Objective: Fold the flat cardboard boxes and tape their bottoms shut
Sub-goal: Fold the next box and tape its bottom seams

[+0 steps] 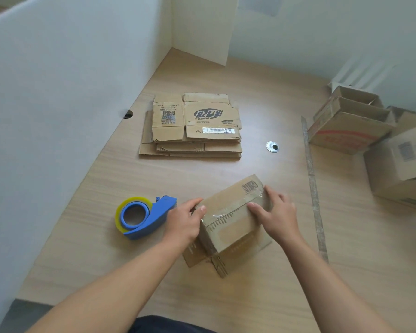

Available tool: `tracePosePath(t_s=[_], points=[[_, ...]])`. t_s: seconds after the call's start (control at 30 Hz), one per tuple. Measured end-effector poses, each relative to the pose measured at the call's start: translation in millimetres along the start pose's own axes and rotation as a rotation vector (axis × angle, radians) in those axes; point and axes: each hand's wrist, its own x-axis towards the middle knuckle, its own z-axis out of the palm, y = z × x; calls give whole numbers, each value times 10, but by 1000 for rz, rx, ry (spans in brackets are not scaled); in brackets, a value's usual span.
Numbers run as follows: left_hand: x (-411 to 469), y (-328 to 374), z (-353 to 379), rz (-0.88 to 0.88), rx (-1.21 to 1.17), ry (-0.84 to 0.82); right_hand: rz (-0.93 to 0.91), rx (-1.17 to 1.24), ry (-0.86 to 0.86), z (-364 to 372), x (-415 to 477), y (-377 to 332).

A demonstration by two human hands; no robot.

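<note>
A small folded cardboard box point(231, 227) stands upside down on the wooden table point(262, 296), its flaps spread underneath. Clear tape runs across its upturned bottom. My left hand point(185, 221) grips the box's left end, thumb on the taped face. My right hand point(275, 212) presses on the right end of the tape, fingers laid over the top and far edge. A blue tape dispenser point(142, 217) with a yellowish roll lies just left of my left hand. A stack of flat cardboard boxes point(192, 126) sits farther back in the middle.
Several assembled boxes point(351, 123) are piled at the right edge, one lying on its side point(401, 162). A long strip of used tape point(314, 188) lies along the table to the right. A metal cable grommet point(272, 147) sits behind. White partitions enclose left and back.
</note>
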Motion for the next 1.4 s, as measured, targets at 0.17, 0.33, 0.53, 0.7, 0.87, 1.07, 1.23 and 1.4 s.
tracePosePath(t_s=[0.17,0.33,0.53,0.7,0.87,1.07,1.23,1.4], points=[[92,57,2,-29,-58,32,-26,44,-107,-42,153,228],[115,75,-23,-27,-61,26,13,323,-198,-114,222,279],[-75,136,94,-76,-141,9,-150,337,-282,-91,293,360],[-226,181,385,-67,61,80,-146,279,-185,108,240,348],[-126,74,234,-5,93,66,-161,357,-191,139,298,403],[-7,-21,105,-1,-127,28,-64,611,-287,70,310,418],[148,-8,-22,-31,-160,-3,-61,633,-389,-102,374,385],[330,231,-5,-21,-150,21,-114,537,-360,-239,452,499]])
